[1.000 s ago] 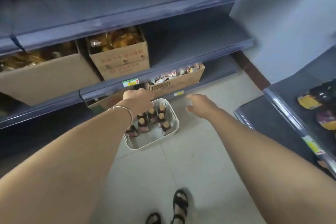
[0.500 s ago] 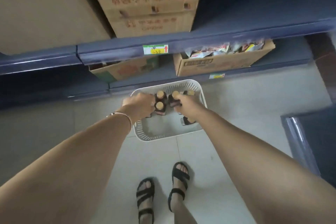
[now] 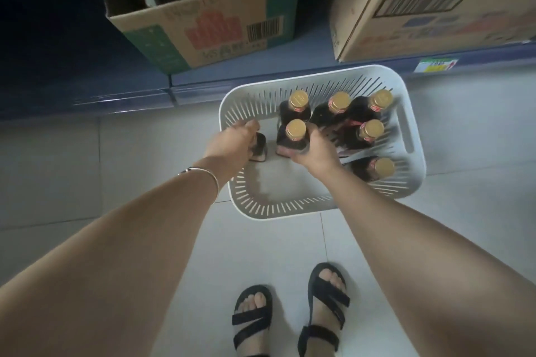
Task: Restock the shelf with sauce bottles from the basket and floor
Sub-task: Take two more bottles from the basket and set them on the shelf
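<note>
A white slotted basket (image 3: 290, 206) sits on the tiled floor in front of the bottom shelf. Several dark sauce bottles with gold caps stand in it, mostly at its far right side (image 3: 372, 130). My left hand (image 3: 232, 143) is closed over the top of one bottle (image 3: 259, 148) at the basket's left; its cap is hidden under my fingers. My right hand (image 3: 314, 151) grips another bottle (image 3: 293, 138) by its body, with the gold cap showing above my fingers.
The blue bottom shelf (image 3: 255, 78) runs just behind the basket and carries two cardboard boxes, one at the left (image 3: 208, 26) and one at the right (image 3: 429, 14). My sandalled feet (image 3: 290, 316) stand on the pale tiles below the basket.
My view has dropped and moved much closer to the basket. Both hands went from hovering above it to closing on bottles inside it.
</note>
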Demonstrator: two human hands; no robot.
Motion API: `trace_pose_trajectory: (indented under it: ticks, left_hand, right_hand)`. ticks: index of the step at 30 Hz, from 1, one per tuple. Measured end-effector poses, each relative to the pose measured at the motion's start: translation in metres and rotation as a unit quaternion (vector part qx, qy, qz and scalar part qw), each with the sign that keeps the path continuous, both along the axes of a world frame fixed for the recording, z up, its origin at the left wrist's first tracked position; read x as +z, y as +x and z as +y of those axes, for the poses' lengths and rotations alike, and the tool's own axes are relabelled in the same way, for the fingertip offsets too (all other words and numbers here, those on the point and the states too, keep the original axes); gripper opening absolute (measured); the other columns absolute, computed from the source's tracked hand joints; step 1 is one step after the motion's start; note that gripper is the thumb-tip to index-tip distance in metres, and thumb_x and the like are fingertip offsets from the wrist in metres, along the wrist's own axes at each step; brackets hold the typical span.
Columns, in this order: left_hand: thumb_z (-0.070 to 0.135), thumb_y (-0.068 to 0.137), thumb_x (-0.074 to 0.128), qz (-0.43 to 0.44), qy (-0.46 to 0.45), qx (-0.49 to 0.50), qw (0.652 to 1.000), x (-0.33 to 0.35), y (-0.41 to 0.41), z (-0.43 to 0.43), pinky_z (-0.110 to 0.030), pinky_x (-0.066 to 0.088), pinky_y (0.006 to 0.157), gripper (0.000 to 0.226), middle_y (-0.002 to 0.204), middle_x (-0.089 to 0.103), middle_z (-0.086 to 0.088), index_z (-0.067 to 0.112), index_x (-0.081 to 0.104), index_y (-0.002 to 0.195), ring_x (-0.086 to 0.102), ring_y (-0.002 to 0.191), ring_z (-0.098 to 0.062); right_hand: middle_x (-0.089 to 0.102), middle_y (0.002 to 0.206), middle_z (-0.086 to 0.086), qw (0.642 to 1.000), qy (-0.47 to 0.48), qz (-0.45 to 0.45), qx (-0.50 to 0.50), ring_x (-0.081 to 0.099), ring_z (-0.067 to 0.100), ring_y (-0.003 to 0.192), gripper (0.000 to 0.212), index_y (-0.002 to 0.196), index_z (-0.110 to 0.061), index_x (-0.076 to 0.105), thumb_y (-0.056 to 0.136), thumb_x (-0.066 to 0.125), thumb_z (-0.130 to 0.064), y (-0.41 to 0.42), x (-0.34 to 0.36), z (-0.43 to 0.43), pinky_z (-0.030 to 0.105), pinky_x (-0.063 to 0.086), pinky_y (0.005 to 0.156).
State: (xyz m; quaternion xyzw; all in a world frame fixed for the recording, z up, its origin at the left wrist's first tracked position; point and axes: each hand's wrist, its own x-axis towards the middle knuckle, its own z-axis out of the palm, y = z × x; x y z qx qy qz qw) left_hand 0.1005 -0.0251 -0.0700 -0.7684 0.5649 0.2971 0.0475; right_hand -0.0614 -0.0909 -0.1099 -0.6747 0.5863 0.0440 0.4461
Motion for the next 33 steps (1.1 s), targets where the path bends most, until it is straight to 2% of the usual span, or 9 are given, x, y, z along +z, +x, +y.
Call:
trace_pose_trajectory:
  ticks: [2, 5, 7, 9, 12, 18, 25, 29, 33]
  left_hand:
    - [0.008, 0.080, 0.057, -0.007, -0.034, -0.004, 0.999, -0.005, 0.000, -0.003, -0.035, 0.042, 0.068, 0.029, 0.110, 0.057, -0.012, 0.011, 0.052, 0.109, 0.059, 0.096, -0.036]
    - [0.010, 0.081, 0.051, -0.029, -0.036, -0.023, 0.999, -0.003, -0.004, -0.007, -0.032, 0.036, 0.060, 0.011, 0.088, 0.056, -0.007, 0.017, 0.048, 0.089, 0.055, 0.076, -0.032]
    - [0.008, 0.082, 0.047, -0.044, -0.026, -0.042, 0.998, 0.001, -0.008, -0.006, -0.031, 0.034, 0.057, 0.014, 0.076, 0.047, -0.002, 0.019, 0.040, 0.079, 0.047, 0.067, -0.028]
    - [0.006, 0.082, 0.046, -0.047, -0.022, -0.047, 0.998, 0.009, -0.011, -0.005, -0.028, 0.031, 0.054, 0.016, 0.073, 0.044, 0.000, 0.020, 0.038, 0.077, 0.045, 0.064, -0.026]
    - [0.008, 0.083, 0.048, -0.047, -0.008, -0.055, 0.997, 0.034, -0.014, -0.007, -0.026, 0.025, 0.047, 0.014, 0.065, 0.039, 0.003, 0.019, 0.041, 0.080, 0.045, 0.064, -0.025]
    - [0.011, 0.087, 0.048, -0.058, 0.022, -0.091, 0.994, 0.098, -0.032, -0.008, -0.031, 0.037, 0.058, 0.006, 0.079, 0.048, -0.002, 0.016, 0.046, 0.090, 0.051, 0.070, -0.026]
    - [0.015, 0.084, 0.049, -0.077, 0.036, -0.134, 0.987, 0.211, -0.059, -0.031, -0.032, 0.038, 0.061, 0.007, 0.098, 0.062, -0.009, 0.020, 0.046, 0.088, 0.058, 0.082, -0.031]
    - [0.021, 0.085, 0.051, -0.100, -0.004, -0.161, 0.982, 0.305, -0.074, -0.056, -0.034, 0.040, 0.065, 0.020, 0.104, 0.063, -0.011, 0.017, 0.053, 0.104, 0.060, 0.087, -0.034]
    - [0.018, 0.087, 0.045, -0.119, -0.064, -0.198, 0.971, 0.397, -0.096, -0.079, -0.034, 0.039, 0.066, 0.023, 0.107, 0.062, -0.013, 0.015, 0.053, 0.108, 0.061, 0.095, -0.036]
  right_hand:
    - [0.060, 0.125, 0.011, 0.999, 0.006, -0.029, -0.026, 0.055, 0.034, 0.113, 0.067, 0.129, -0.016, 0.043, 0.072, 0.078, -0.025, 0.004, -0.008, -0.002, 0.036, 0.044, 0.090]
    - [0.064, 0.111, 0.012, 0.999, -0.005, -0.024, -0.026, 0.059, 0.032, 0.103, 0.057, 0.112, -0.013, 0.047, 0.069, 0.081, -0.025, 0.011, -0.011, -0.005, 0.035, 0.044, 0.080]
    - [0.065, 0.103, 0.013, 0.999, -0.030, 0.005, 0.014, 0.061, 0.032, 0.097, 0.054, 0.106, -0.011, 0.046, 0.069, 0.080, -0.029, 0.013, -0.006, -0.004, 0.034, 0.044, 0.072]
    - [0.066, 0.101, 0.013, 0.998, -0.048, 0.020, 0.023, 0.062, 0.033, 0.095, 0.053, 0.107, -0.012, 0.047, 0.069, 0.079, -0.032, 0.011, 0.005, 0.000, 0.034, 0.045, 0.071]
    - [0.067, 0.101, 0.015, 0.998, -0.056, -0.007, -0.030, 0.062, 0.035, 0.096, 0.051, 0.108, -0.009, 0.052, 0.069, 0.077, -0.029, 0.002, 0.032, 0.004, 0.036, 0.048, 0.077]
    - [0.066, 0.105, 0.014, 0.998, -0.037, -0.022, -0.041, 0.060, 0.034, 0.100, 0.053, 0.113, -0.005, 0.052, 0.072, 0.076, -0.028, -0.024, 0.098, 0.002, 0.039, 0.049, 0.085]
    - [0.068, 0.099, 0.012, 0.999, -0.036, 0.014, -0.010, 0.062, 0.031, 0.095, 0.047, 0.109, -0.012, 0.055, 0.071, 0.074, -0.033, -0.052, 0.203, -0.010, 0.031, 0.049, 0.075]
    - [0.070, 0.097, 0.009, 0.998, -0.054, -0.008, -0.026, 0.064, 0.028, 0.096, 0.034, 0.100, -0.016, 0.064, 0.071, 0.074, -0.032, -0.074, 0.300, -0.031, 0.032, 0.050, 0.080]
    - [0.071, 0.097, 0.013, 0.994, -0.080, -0.026, -0.074, 0.064, 0.029, 0.096, 0.037, 0.100, -0.011, 0.067, 0.073, 0.074, -0.036, -0.102, 0.396, -0.041, 0.036, 0.052, 0.083]
